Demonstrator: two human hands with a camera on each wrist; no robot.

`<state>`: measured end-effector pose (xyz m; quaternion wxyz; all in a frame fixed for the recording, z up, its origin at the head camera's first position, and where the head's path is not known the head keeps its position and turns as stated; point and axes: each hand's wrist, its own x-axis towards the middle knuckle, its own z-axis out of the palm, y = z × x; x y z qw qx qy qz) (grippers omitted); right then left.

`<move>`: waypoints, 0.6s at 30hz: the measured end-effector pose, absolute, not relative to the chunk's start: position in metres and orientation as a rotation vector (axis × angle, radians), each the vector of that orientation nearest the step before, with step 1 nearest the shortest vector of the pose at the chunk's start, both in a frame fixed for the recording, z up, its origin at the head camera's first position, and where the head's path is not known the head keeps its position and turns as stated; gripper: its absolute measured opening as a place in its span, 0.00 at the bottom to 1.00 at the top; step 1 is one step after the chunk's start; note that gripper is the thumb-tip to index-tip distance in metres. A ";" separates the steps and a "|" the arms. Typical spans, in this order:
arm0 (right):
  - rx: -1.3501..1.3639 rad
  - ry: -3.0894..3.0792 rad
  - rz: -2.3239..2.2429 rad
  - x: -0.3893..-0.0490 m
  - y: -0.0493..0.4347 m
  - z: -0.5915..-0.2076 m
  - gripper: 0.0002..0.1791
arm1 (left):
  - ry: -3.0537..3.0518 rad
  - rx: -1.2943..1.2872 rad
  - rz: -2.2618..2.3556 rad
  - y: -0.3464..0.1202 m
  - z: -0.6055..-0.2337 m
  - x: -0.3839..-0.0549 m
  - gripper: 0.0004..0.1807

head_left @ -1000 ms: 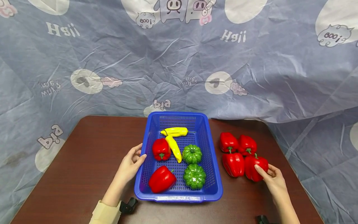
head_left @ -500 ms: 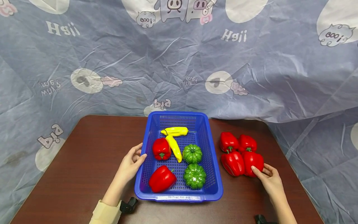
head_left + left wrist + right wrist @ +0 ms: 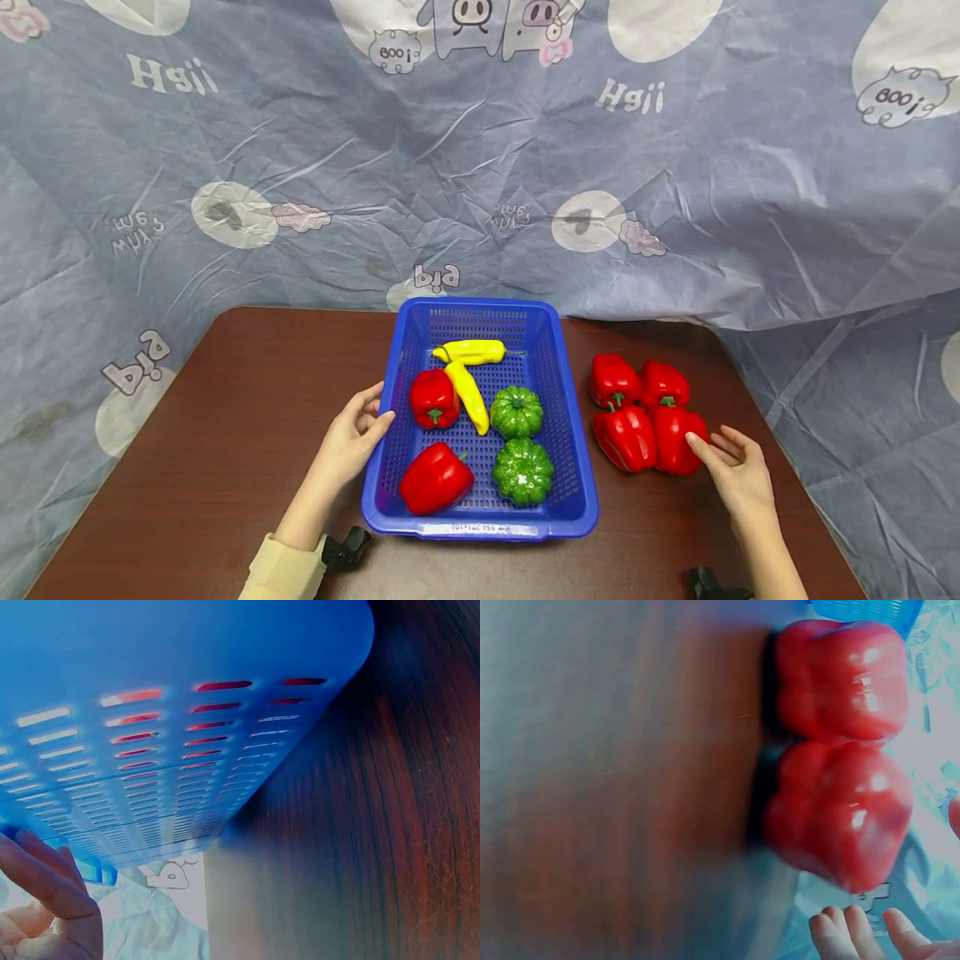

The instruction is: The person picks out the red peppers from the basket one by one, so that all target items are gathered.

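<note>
At the left side of the blue basket, my left hand grips the rim, thumb on top and fingers against the outer wall. Inside the basket lie two red bell peppers, two yellow chili peppers and two small green pumpkins. Right of it, several more red bell peppers stand grouped in two rows on the table. My right hand is beside the front right bell pepper, fingers loosely spread. In the right wrist view a gap shows between its fingertips and that bell pepper.
The brown table ends at the back against a grey-blue printed cloth. The grouped bell peppers, such as the back left one, stand close to the basket's right wall. Black wrist cameras sit on both wrists.
The front right bell pepper has moved left and slightly back against its neighbours. My right hand has let go of it and drawn off to the right. My left hand stays at the basket.
</note>
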<state>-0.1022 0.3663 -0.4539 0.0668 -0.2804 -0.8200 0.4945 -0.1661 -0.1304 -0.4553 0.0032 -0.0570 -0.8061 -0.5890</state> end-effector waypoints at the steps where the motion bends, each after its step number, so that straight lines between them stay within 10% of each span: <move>1: -0.843 -2.464 1.473 -0.103 0.365 -0.451 0.45 | -2.524 -0.181 -1.846 -0.130 -0.455 -0.166 0.29; 18: -0.531 -2.443 1.452 -0.138 0.299 -0.378 0.40 | -2.503 -0.179 -1.872 -0.130 -0.453 -0.166 0.29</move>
